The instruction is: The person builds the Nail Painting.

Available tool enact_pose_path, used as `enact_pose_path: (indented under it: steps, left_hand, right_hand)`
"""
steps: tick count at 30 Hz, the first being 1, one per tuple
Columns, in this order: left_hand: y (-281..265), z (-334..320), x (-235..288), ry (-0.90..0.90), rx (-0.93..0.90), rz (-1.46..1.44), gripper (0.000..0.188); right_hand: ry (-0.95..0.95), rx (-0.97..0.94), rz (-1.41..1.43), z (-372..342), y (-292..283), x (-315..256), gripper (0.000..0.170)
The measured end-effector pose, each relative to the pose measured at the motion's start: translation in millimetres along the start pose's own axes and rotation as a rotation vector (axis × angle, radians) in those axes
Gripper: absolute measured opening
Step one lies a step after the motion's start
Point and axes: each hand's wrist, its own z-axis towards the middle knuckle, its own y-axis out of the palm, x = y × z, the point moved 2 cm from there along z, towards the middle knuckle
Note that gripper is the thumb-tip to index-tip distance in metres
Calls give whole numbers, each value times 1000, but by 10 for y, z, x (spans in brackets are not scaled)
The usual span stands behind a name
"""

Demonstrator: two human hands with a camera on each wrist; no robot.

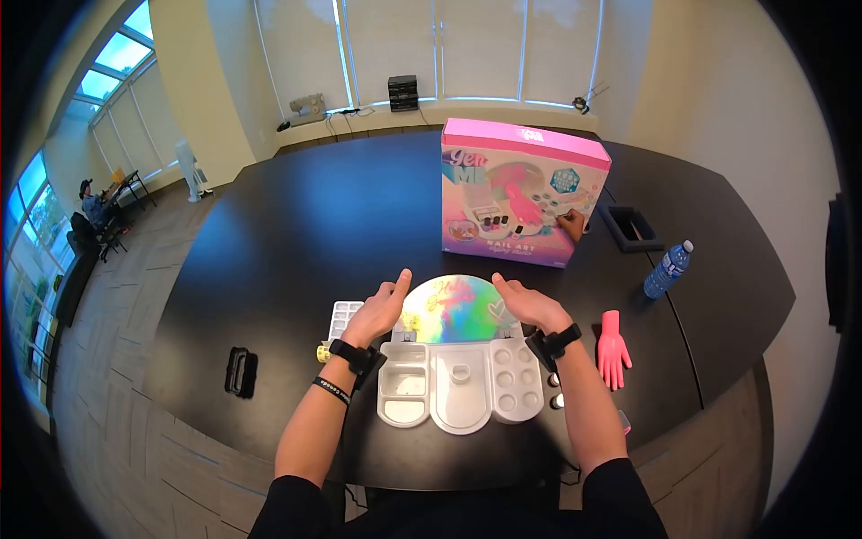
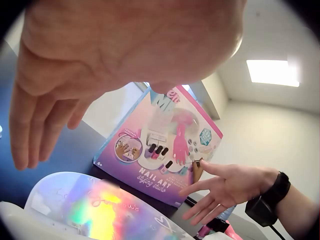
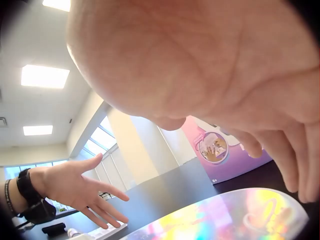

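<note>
A white nail art station [image 1: 460, 420] sits on the dark table in front of me, with divided compartments at left and round wells at right. Its rounded holographic panel [image 1: 458, 314] with pink lettering stands at the back. My left hand [image 1: 377, 313] is held beside the panel's left edge, thumb up and fingers extended. On the opposite edge, my right hand [image 1: 532, 305] mirrors it, palm facing inward. Both wrist views show spread, straight fingers and bare palms; neither hand holds anything.
Behind the panel stands a pink nail art box [image 1: 521, 207]. To the right lie a pink model hand [image 1: 612, 352], small bottles [image 1: 557, 401] and a water bottle [image 1: 669, 269]. At left are a white sectioned tray [image 1: 345, 316], a yellow roll [image 1: 323, 353] and a black case [image 1: 240, 372].
</note>
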Motion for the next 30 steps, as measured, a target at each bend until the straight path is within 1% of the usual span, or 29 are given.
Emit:
enact_pose_path:
  steps: [2, 7, 9, 12, 14, 16, 18, 19, 22, 24, 26, 29, 30]
  left_hand:
    - [30, 71, -38, 3, 16, 34, 115]
    - [122, 220, -160, 3, -52, 69, 117]
    - [119, 225, -161, -2, -79, 52, 118]
    - [143, 246, -168, -23, -111, 19, 117]
    - [163, 267, -190, -39, -118, 6, 116]
    - [169, 287, -223, -24, -99, 51, 114]
    - [212, 342, -290, -25, -106, 15, 113]
    - [224, 346, -298, -26, -112, -21, 112]
    - [247, 358, -318, -18, -95, -30, 112]
    - [256, 378, -334, -22, -91, -28, 111]
    - [245, 371, -332, -26, -86, -27, 110]
    - [205, 319, -311, -32, -62, -58, 107]
    - [184, 291, -296, -10, -6, -53, 105]
  right_hand:
    - [15, -6, -5, 65, 23, 10, 102]
    - [57, 2, -20, 252, 137, 96, 104]
    - [62, 19, -74, 353, 194, 159, 104]
    - [93, -22, -77, 258, 162, 82, 103]
    - [90, -16, -73, 281, 172, 90, 102]
    - [87, -11, -69, 310, 197, 112, 101]
    - [56, 46, -104, 328, 215, 136, 100]
    - [57, 45, -102, 318, 211, 128, 100]
    - [40, 39, -70, 278, 172, 72, 99]
    - [47, 13, -23, 241, 149, 40, 96]
    - [36, 22, -3, 291, 157, 88, 96]
    - [8, 59, 20, 249, 124, 81, 96]
    - [-9, 88, 24, 208, 98, 65, 96]
